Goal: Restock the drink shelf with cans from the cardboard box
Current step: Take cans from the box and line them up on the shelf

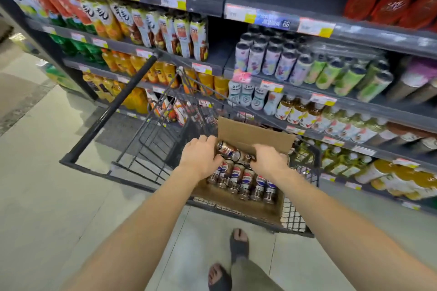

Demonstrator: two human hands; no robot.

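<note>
- The cardboard box [256,136] sits in a wire cart [151,141] straight in front of the person, and both hands are down inside it.
- The lying cans [233,151] run across the view from one hand to the other, their long axis dipping slightly to the right.
- The left hand [201,156] curls its fingers over their left end, and the right hand [269,160] curls over the right end, so the cans are pinched between the two.
- The standing cans [243,180] form a row just nearer the person, below the hands.
- The drink shelf [295,93] lies beyond and above the box. It runs off to the right, so the right hand is likely the nearer one for placing.
- The cans carry the red, white and blue Pepsi roundel, but their smaller print is too blurred to read.
- The price tags [173,0] and a blue shelf strip [274,20] bear writing that cannot be read.
</note>
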